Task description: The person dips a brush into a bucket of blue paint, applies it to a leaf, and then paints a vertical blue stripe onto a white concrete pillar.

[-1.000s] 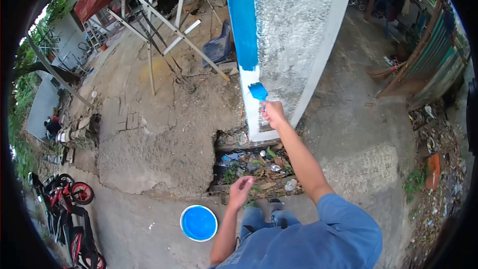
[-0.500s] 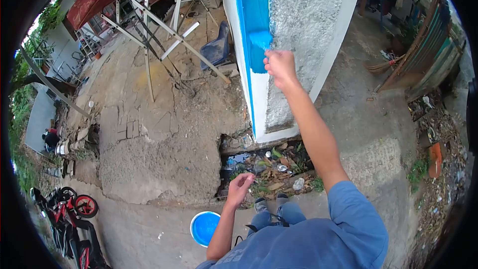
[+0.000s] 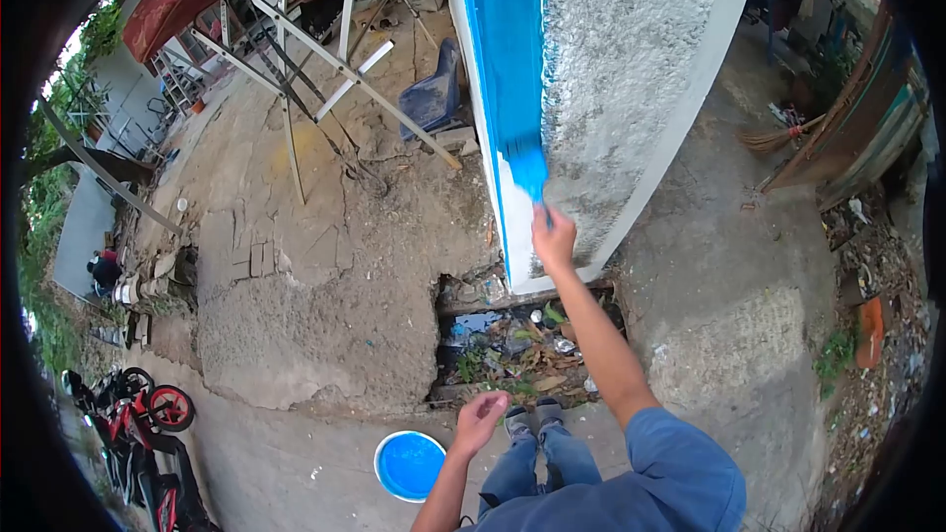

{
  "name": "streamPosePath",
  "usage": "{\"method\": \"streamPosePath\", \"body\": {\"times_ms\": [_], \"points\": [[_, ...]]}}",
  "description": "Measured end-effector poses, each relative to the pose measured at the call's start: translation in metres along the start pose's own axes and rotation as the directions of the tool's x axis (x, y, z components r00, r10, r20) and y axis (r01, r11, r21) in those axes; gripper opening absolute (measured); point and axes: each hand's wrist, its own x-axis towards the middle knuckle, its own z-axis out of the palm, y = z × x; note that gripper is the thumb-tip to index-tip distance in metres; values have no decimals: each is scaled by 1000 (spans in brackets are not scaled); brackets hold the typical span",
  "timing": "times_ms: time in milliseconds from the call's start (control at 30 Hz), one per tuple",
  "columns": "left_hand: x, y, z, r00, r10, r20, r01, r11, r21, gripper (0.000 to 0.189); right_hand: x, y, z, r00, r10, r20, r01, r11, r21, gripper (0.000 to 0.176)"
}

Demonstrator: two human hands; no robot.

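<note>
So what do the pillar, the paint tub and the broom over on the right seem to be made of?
Pillar: probably concrete or rendered masonry; its middle is coarse and bumpy, its borders smooth, painted white and blue.
Paint tub: likely white plastic, judging by the smooth, rounded rim, though painted metal is possible.
Broom: bristles look like dry straw or plant fibre, tan and splayed.

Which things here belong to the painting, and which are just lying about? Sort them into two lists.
Painting:
- brush, in the right hand
- part-blue pillar
- tub of blue paint

Apparently just about:
- dark blue chair
- broom
- motorcycle
- orange block
</note>
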Motion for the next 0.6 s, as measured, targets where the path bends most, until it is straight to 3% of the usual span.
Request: {"method": "streamPosePath", "body": {"times_ms": [67, 167, 233, 333, 367, 433, 500, 600], "points": [[-1, -4, -5, 999, -43, -4, 43, 997, -57, 28, -28, 50, 4, 1000, 13, -17, -16, 989, -148, 30], [0, -4, -13, 994, -95, -57, 91, 994, -55, 27, -60, 120, 17, 992, 125, -26, -128, 971, -204, 31], [-3, -6, -17, 989, -115, -88, 109, 992, -70, 27, -69, 160, 27, 895, 447, 10, -437, 879, -188, 32], [-8, 3, -21, 991, -84, -105, 82, 996, -24, 28, -50, 181, 45, 823, 563, 75, -557, 826, -85, 34], [-10, 9, -21, 991, -75, -112, 73, 997, -23, 28, -39, 136, 39, 815, 567, 120, -577, 814, 67, 33], [-10, 19, -18, 992, -60, -112, 57, 998, -25, 28, -13, 68, 29, 768, 616, 175, -640, 742, 199, 28], [-10, 25, -17, 988, -48, -146, 42, 998, -46, 25, 4, 11, 15, 782, 588, 208, -623, 742, 247, 36], [-7, 34, -13, 992, -6, -129, 4, 1000, -15, 25, 17, -68, -7, 818, 525, 233, -575, 747, 334, 34]]}}
